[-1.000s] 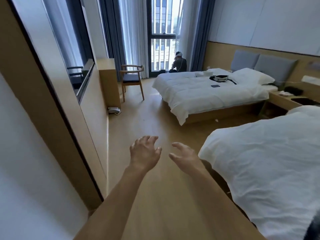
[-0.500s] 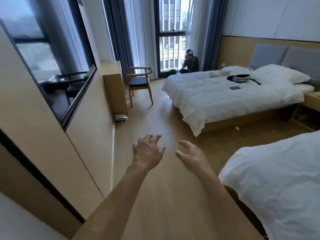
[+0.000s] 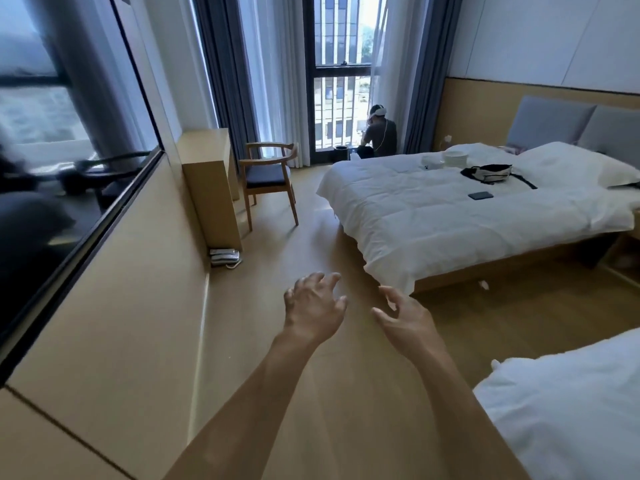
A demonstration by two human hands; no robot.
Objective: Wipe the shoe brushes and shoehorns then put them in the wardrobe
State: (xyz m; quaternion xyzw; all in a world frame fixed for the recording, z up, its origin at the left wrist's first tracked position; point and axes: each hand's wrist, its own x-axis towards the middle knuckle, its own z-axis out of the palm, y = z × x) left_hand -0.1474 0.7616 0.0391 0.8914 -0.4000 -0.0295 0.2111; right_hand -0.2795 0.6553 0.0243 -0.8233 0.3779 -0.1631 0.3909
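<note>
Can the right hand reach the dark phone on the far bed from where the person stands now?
Probably not. The right hand hangs open over the floor, while the phone lies far off, on top of the far bed. Nothing blocks the way; the person would need to walk closer first.

hotel bedroom, two white beds [image 3: 450,216], wooden chair [image 3: 270,181], curtains [image 3: 273,74]

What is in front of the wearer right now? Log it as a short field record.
left hand: left hand held out, fingers loosely spread, holds nothing
right hand: right hand held out, holds nothing
task items: no shoe brush, shoehorn or wardrobe in view
far bed: far bed carries a dark phone and a black-and-white bag
chair: wooden chair by the curtains
floor: telephone against the cabinet
</note>
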